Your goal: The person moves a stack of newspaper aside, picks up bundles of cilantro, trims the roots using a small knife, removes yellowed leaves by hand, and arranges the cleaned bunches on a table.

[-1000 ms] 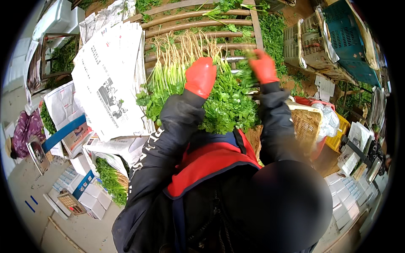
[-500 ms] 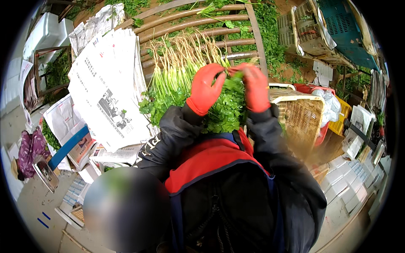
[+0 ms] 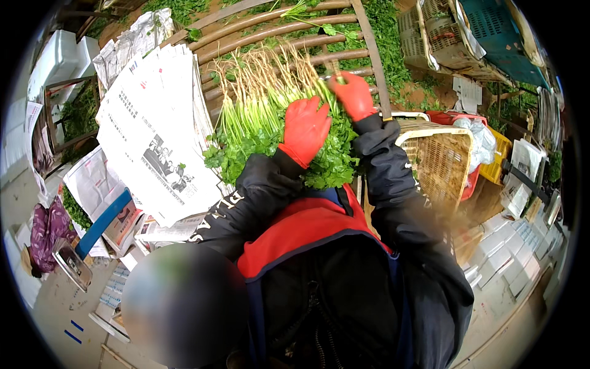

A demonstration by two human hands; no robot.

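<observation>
Leafy herbs [image 3: 243, 157], with pale stalks and stringy tan roots [image 3: 270, 64], lie in a dense row on a brown slatted rack [image 3: 258, 37]. My left hand [image 3: 305, 129], in a red glove, rests over the stalks and leaves with fingers curled onto them. Higher and to the right, my right hand [image 3: 353, 95], also red-gloved, is closed on the root end of some stalks. A fanned stack of newspapers [image 3: 147, 123] sits at the rack's left.
A cream basket [image 3: 442, 160] stands right of the rack, beside a yellow crate [image 3: 496, 165]. Beige and teal crates [image 3: 501, 34] are at upper right. White foam boxes [image 3: 58, 58] and a purple floral cloth [image 3: 49, 234] are at the left.
Since half a second ago, my right hand has moved up and left toward the roots. My left hand has shifted slightly right, and its fingers are more bunched over the stalks.
</observation>
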